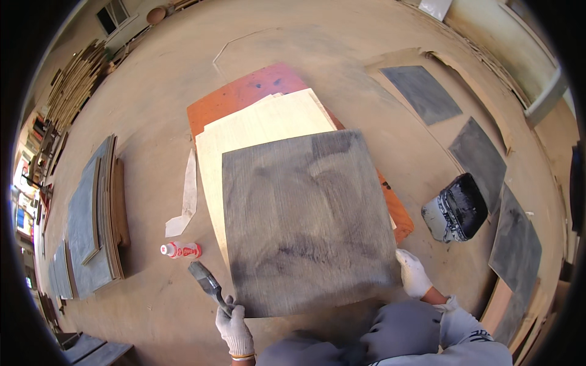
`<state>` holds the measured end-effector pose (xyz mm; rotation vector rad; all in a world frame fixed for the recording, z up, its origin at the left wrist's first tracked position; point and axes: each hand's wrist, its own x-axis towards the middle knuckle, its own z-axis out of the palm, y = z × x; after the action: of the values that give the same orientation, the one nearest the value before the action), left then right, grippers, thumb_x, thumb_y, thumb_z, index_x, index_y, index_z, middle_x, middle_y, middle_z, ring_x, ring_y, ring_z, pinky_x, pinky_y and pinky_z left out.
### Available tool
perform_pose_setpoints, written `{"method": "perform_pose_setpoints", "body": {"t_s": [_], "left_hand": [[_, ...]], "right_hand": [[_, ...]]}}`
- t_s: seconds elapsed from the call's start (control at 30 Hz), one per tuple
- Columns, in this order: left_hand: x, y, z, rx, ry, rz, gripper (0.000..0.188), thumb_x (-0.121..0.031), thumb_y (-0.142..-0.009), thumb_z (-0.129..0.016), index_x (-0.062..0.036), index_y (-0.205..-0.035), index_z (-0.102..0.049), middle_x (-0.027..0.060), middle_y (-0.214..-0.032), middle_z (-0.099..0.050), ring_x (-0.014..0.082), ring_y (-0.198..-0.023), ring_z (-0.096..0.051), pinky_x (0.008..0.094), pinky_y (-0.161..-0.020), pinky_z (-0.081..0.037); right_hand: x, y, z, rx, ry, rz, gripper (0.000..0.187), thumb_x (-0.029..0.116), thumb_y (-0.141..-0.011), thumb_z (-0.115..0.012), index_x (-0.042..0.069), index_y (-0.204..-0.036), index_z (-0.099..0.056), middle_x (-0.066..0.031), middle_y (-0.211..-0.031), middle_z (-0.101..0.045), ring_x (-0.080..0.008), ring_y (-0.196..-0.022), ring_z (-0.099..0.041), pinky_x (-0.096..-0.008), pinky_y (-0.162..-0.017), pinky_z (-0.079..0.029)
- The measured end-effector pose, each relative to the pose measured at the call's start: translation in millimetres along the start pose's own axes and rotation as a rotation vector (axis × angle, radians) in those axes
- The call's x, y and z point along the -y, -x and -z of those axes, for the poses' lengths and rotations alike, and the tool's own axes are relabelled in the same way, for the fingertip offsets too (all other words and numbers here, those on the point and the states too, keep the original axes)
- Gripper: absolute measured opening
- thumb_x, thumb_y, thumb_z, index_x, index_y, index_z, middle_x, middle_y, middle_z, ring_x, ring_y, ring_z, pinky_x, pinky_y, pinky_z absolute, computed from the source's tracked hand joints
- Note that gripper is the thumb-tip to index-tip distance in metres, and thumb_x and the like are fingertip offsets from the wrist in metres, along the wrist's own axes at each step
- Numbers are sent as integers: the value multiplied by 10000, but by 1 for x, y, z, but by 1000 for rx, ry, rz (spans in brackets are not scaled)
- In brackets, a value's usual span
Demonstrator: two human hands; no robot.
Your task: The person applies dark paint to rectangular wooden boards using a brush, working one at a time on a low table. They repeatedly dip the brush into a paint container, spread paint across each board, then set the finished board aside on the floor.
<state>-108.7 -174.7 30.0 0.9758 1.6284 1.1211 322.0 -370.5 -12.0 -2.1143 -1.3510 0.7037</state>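
Note:
A thin square wooden board (305,213), stained dark grey in uneven streaks, lies in front of me. My left hand (235,332), in a white knit glove, is closed round the handle of a flat paintbrush (206,280) with dark bristles pointing up and left. That hand is at the board's near left corner; whether its fingers also grip the corner is unclear. My right hand (414,274), also gloved, is closed on the board's right edge near the front, its fingers partly hidden. Beneath the board are pale unstained sheets (268,119) on an orange-red panel (244,91).
A container of black paint (467,207) stands at right, beside several dark boards (421,94) on the floor. A red-and-white bottle (181,249) lies at left near a pale strip (186,189). Stacked boards (91,219) lean farther left; timber (76,79) is piled behind.

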Motion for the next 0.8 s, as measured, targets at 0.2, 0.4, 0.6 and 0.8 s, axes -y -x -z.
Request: {"method": "perform_pose_setpoints", "body": {"t_s": [0.2,0.4,0.6,0.8], "left_hand": [[-11,-8,0,131,-53,24,84,-10,-870,-645,-38,-859,-566,7,-857,-587,82,-744,-477,255,-737,-417],[-77,-18,-37,356,-183,-130,71,-24,-850,-635,-54,-845,-571,-42,-732,-492,79,-678,-449,243,-710,-405],[-156,-32,-162,790,-311,-326,88,-40,-847,-644,-31,-905,-577,-24,-765,-512,91,-704,-477,246,-694,-390],[-180,97,-285,1274,-457,-387,69,-3,-880,-651,-22,-928,-605,12,-869,-592,117,-814,-535,269,-772,-455]], "right_hand": [[-41,-3,-54,-260,-373,-201,425,97,-1089,-413,-41,-1476,-520,-248,-1444,-595,-379,-1346,-574,-418,-1153,-453],[-13,-23,-29,-565,-625,-441,450,140,-1130,-389,-30,-1541,-454,-206,-1460,-580,-299,-1341,-576,-391,-1134,-467],[-41,51,9,-1070,-883,-507,469,219,-1151,-436,-16,-1557,-453,-147,-1472,-573,-231,-1324,-576,-367,-1142,-457],[-28,217,27,-1889,-1394,-613,565,357,-1101,-573,52,-1564,-466,-86,-1555,-511,-226,-1404,-494,-368,-1238,-344]]}}
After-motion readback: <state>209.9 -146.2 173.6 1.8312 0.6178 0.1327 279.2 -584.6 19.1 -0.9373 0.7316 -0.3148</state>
